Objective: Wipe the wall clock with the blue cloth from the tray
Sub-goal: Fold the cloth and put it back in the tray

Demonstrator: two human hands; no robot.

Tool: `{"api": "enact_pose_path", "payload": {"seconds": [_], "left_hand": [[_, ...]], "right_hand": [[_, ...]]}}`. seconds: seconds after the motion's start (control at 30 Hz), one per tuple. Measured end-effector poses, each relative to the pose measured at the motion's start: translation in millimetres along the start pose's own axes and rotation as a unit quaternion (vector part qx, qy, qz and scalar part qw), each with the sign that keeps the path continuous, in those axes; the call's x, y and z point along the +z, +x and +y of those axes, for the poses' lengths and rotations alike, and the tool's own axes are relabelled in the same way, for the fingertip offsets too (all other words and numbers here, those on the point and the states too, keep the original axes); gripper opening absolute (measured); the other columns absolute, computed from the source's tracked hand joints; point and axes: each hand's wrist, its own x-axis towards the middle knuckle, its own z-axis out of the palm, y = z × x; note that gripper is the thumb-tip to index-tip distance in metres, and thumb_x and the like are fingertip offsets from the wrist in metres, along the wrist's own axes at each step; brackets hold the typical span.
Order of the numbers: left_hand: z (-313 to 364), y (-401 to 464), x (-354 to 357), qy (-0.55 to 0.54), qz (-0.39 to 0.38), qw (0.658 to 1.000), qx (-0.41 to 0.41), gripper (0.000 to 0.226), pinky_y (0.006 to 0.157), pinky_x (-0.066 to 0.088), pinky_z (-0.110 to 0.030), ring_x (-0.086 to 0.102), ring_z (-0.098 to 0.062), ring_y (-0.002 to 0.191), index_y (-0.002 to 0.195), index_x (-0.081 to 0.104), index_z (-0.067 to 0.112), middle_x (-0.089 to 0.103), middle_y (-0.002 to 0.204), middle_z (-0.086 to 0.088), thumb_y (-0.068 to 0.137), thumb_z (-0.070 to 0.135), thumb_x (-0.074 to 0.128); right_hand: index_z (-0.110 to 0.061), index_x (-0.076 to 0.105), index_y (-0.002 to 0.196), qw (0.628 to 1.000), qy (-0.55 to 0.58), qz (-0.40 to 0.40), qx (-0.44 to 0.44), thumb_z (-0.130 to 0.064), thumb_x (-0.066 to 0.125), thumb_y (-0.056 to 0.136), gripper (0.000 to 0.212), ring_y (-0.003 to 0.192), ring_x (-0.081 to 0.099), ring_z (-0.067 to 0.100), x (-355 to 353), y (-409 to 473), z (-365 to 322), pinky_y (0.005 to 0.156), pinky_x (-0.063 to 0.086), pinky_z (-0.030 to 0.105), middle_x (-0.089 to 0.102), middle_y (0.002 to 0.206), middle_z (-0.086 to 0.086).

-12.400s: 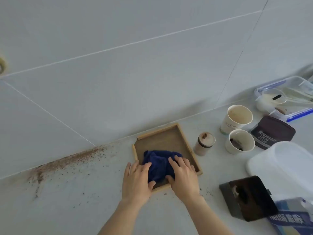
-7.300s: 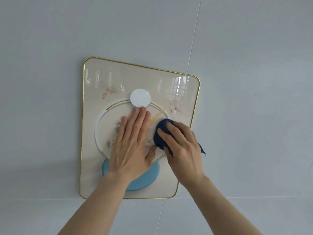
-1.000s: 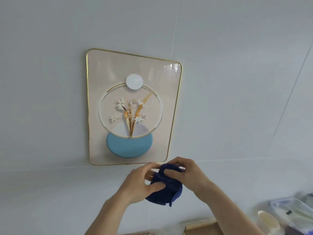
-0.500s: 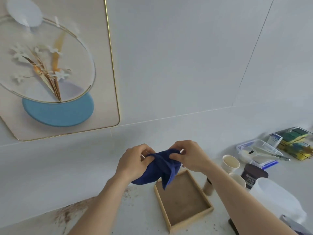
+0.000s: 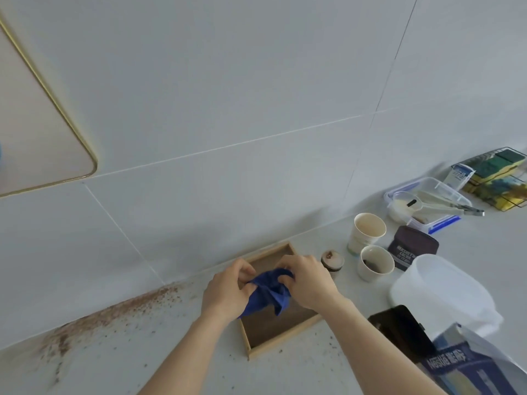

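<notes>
The blue cloth (image 5: 268, 292) hangs bunched between my two hands just above the wooden tray (image 5: 281, 342). My left hand (image 5: 225, 289) pinches its left side and my right hand (image 5: 309, 280) grips its right side. The tray has a pale wood rim and a brown floor, and it sits on the counter against the wall. Only the lower right corner of the wall clock (image 5: 31, 143), beige with a thin gold rim, shows at the upper left.
Right of the tray stand a small lidded jar (image 5: 332, 260), two paper cups (image 5: 368, 232), a dark cocoa tub (image 5: 412, 246), a clear box with tongs (image 5: 427, 201), a white lid (image 5: 445, 292), a black holder (image 5: 402, 329) and a sponge rack (image 5: 496, 178). Brown powder (image 5: 114, 312) is spilled at the left.
Both hands have come down with the cloth from below the clock to just over the tray. My view has dropped, so the clock has slid to the upper left corner.
</notes>
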Motion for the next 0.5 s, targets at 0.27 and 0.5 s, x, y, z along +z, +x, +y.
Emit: {"api": "enact_pose_path", "payload": {"seconds": [0.27,0.5], "left_hand": [[-32,-3,63,0.099,-0.082,0.991,-0.025,0.044,0.106,0.05,-0.035,0.058,-0.017,0.133,0.143,0.049,0.039,0.061,0.144,0.014,0.101,0.036,0.06],[-60,-19,85,0.303,-0.211,0.929,0.026,0.084,0.131,-0.004,-0.048,-0.009,-0.024,0.164,0.166,-0.003,0.035,-0.007,0.177,0.004,0.1,0.068,0.037]], "right_hand": [[-0.029,0.055,0.142,0.997,-0.009,-0.072,0.008,-0.024,0.057,0.101,0.041,0.139,0.049,0.028,73,-15,55,0.102,0.051,0.042,0.051,0.153,0.0],[-0.038,0.005,0.162,0.972,-0.129,-0.197,-0.005,-0.071,0.037,0.098,0.078,0.159,-0.009,0.031,111,-31,78,0.128,0.005,0.056,-0.005,0.174,0.001]]}}
